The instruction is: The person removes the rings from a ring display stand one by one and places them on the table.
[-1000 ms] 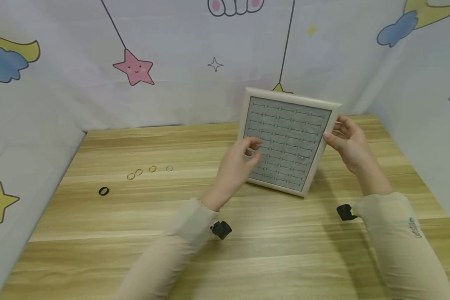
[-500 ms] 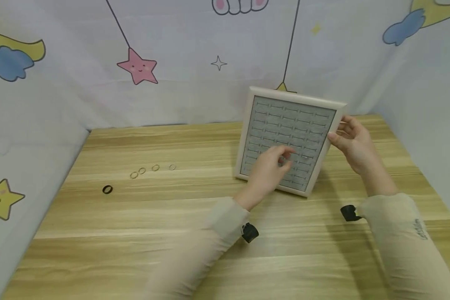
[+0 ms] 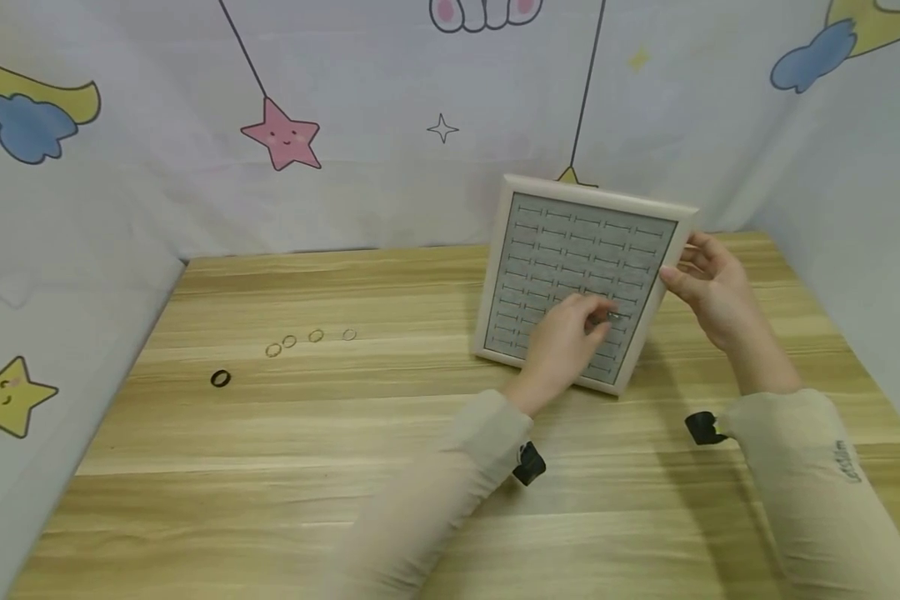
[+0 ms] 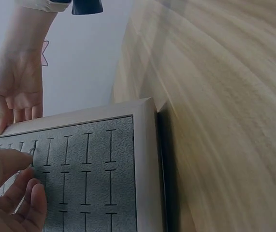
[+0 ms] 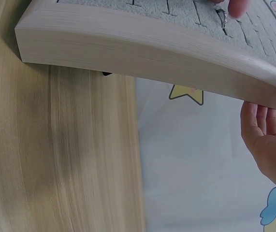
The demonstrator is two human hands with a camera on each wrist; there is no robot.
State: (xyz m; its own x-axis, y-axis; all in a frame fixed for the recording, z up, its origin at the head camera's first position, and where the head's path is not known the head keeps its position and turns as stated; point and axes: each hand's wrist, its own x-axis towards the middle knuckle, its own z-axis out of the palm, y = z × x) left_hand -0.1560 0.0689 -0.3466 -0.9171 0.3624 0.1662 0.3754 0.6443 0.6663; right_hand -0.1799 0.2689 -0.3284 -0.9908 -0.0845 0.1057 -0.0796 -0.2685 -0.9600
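A ring display board (image 3: pixel 495 275) with a pale frame and slotted grey padding stands tilted on the table. My right hand (image 3: pixel 716 292) grips its right edge, thumb on the front and fingers behind. In front of the padding is my left hand (image 3: pixel 570 337), thumb and forefinger apart, fingertips close to a silver-coloured ring (image 5: pixel 222 17) seated in a slot. The left wrist view shows this left hand (image 4: pixel 14 186) beside the slots; whether it touches the ring is hard to tell.
Several thin rings (image 3: pixel 316 336) lie on the wooden table (image 3: pixel 307 467) at left, with a thicker black ring (image 3: pixel 221 378) nearer. A white cloth backdrop (image 3: pixel 375 183) with printed stars rises behind the table and along its sides.
My left hand has moved right across the board from its left side to the silver-coloured ring. My right hand keeps its grip on the frame. The view has shifted slightly.
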